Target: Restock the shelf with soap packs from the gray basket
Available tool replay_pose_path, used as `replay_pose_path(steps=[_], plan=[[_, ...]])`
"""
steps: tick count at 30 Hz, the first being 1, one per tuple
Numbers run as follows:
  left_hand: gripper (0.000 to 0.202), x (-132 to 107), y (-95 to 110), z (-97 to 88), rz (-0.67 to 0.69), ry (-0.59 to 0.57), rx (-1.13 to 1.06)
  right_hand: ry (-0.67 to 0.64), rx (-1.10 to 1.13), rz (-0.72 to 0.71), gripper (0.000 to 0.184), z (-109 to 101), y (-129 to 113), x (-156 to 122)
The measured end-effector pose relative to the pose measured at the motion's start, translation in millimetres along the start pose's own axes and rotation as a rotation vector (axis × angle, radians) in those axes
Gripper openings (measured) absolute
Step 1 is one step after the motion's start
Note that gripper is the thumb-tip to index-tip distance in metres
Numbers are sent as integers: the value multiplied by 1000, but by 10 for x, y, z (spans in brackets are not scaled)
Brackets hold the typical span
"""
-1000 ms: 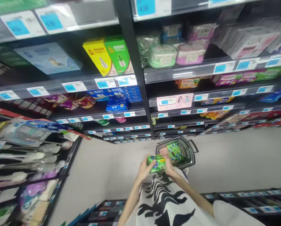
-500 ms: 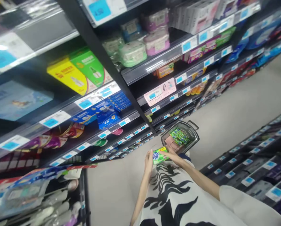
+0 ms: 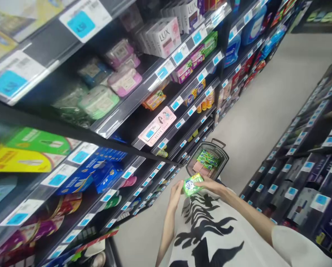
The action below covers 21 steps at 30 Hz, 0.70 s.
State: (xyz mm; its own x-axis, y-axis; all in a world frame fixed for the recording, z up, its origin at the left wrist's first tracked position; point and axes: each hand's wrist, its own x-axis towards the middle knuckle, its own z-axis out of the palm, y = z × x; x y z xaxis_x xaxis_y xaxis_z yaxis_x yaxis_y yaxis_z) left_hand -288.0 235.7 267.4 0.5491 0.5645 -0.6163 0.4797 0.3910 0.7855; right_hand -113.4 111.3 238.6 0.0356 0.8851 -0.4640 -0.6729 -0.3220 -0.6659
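We are holding a bright green packet [image 3: 192, 185] with a yellow corner and blue-and-white lettering, at the front of our body, near the lower centre of the scene. Our left hand [image 3: 177, 190] is pinching its left end, and our right hand [image 3: 211, 184] is gripping its right end, with fingers lying across the upper face; the undersides of both hands are staying hidden from us.

Just beyond the packet, a dark shopping basket [image 3: 216, 147] is sitting low, its handle [image 3: 218, 142] pointing to the far side. Inside it, several green packets [image 3: 209, 158] are lying at the far end, and pale pink items [image 3: 201, 168] are lying nearer to us. We are wearing a white shirt [image 3: 207, 237] with black wavy shapes.

To the left, tall shelves [image 3: 124, 118] are carrying white LUX boxes [image 3: 166, 37], an orange pack [image 3: 154, 100], a pink sign [image 3: 157, 126] and, nearer, blue boxes [image 3: 107, 176] and a yellow box [image 3: 18, 159] beside a green one. To the right, more shelving [image 3: 292, 178] is lining a grey floor [image 3: 252, 96] that is stretching into the far right.
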Motion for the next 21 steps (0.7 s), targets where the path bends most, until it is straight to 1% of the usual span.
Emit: replay_pose_path(steps=[2,4,5,7,9,11,12,13,14,16,17,18,19,20,21], plan=[[73,71,45,-53,16,-2,35,-71,64,50,53,-113,-34,36],[72,136,49,-117,24,47,79,-77,107,62,54,-219,-37,105],[72,157,45,-146,30,86,104,-53,107,62,54,-271,-31,143],[68,170,47,-192,63,168,177,46,73,55,60,-380,-8,217],[59,156,97,-235,139,212,340,126,57,51,72,-504,26,283],[48,156,212,-323,259,260,605,149,111,57,79,-653,66,347],[42,172,290,-404,329,321,750,153,152,64,80,-737,83,380],[37,202,379,-517,404,410,889,162,187,71,79,-825,93,416],[33,246,475,-666,487,523,1018,188,211,75,78,-915,92,455],[31,366,691,-1059,688,745,1261,271,217,59,76,-1098,31,541],[34,435,807,-1285,830,826,1376,327,191,32,75,-1191,-37,588],[39,503,927,-1514,1004,883,1479,378,144,-2,76,-1287,-131,643],[42,563,1044,-1731,1209,929,1549,459,85,-73,74,-1388,-243,709],[43,609,1152,-1923,1382,978,1576,526,19,-146,72,-1493,-359,794],[43,634,1243,-2081,1420,1014,1574,584,-53,-220,72,-1596,-464,902]])
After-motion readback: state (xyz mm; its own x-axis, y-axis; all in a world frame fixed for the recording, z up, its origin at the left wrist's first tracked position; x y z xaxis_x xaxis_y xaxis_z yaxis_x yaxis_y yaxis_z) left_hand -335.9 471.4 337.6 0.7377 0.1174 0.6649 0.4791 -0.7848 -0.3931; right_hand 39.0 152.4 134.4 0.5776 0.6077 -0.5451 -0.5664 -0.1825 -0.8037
